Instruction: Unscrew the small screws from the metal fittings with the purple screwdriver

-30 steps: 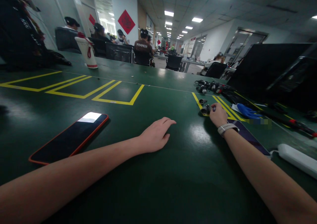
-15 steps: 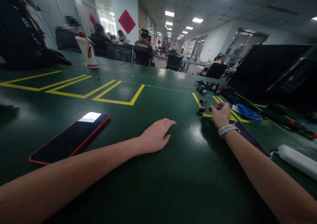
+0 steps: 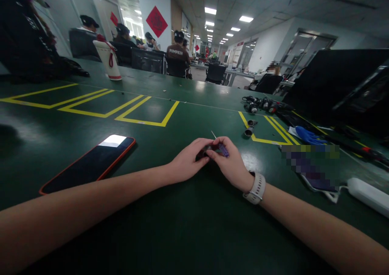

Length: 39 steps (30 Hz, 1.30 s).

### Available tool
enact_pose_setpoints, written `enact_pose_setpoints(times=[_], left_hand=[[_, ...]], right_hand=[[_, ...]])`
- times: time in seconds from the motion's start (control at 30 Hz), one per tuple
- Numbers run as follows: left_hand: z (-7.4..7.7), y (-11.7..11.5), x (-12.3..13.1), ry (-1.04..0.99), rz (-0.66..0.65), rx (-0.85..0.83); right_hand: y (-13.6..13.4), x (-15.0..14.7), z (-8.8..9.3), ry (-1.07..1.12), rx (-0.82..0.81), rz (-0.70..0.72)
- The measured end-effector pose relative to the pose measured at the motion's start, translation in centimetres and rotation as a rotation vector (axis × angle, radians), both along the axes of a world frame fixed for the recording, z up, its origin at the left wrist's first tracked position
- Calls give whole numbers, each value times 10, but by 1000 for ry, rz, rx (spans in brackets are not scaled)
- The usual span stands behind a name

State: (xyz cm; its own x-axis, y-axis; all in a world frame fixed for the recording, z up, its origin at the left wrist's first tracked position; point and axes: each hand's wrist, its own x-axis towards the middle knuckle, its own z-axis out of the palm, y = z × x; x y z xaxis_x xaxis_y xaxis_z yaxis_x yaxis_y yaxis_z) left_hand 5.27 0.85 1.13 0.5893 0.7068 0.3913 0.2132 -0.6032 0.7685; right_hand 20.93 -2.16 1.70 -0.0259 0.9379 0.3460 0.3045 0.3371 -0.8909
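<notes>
The right hand (image 3: 231, 161) has left the 2 dark cylindrical fittings (image 3: 248, 132) and met the left hand (image 3: 187, 161), so a small dark part (image 3: 207, 148) (mostly hidden) is now clamped in both grips over the desk (image 3: 170, 230); the right also pinches a purple-handled screwdriver (image 3: 224, 150).

A small dark part (image 3: 208, 148) was pinched at the fingertips of the left hand (image 3: 186, 161), well to the right of the phone (image 3: 86, 167). It had a dull grey, metallic look, and the fingers around it hid most of its outline. Just beyond it, on the side farther from the phone, was a slim tool (image 3: 223, 150), gripped in the right hand (image 3: 232, 163). Its short purple handle was partly covered, and its thin, pale shaft was tilted, slanting away from the person and leaning toward the phone's side.
</notes>
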Motion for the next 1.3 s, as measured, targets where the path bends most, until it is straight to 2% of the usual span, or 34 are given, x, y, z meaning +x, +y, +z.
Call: enact_pose_setpoints(times=[0.2,0.33,0.43,0.5,0.6,0.73,0.9,1.07,1.3], left_hand=[[0,16,0,-207,29,-435],[0,24,0,-257,127,-534],[-3,26,1,-271,189,-471],[-4,27,0,-237,231,-355],[-4,28,-4,-79,279,-120],[-2,26,-9,161,274,220],[-1,19,-8,296,249,388],[-3,19,-10,218,261,362],[-10,31,-11,-269,360,-96]], right_hand=[[28,-5,-6,52,-52,29],[35,-2,-12,86,-115,45],[34,1,-15,86,-140,49],[33,2,-16,77,-139,54],[33,2,-18,57,-120,63],[33,2,-21,40,-92,60],[33,2,-22,60,-73,66],[31,1,-21,117,-74,36],[29,1,-19,189,-99,11]])
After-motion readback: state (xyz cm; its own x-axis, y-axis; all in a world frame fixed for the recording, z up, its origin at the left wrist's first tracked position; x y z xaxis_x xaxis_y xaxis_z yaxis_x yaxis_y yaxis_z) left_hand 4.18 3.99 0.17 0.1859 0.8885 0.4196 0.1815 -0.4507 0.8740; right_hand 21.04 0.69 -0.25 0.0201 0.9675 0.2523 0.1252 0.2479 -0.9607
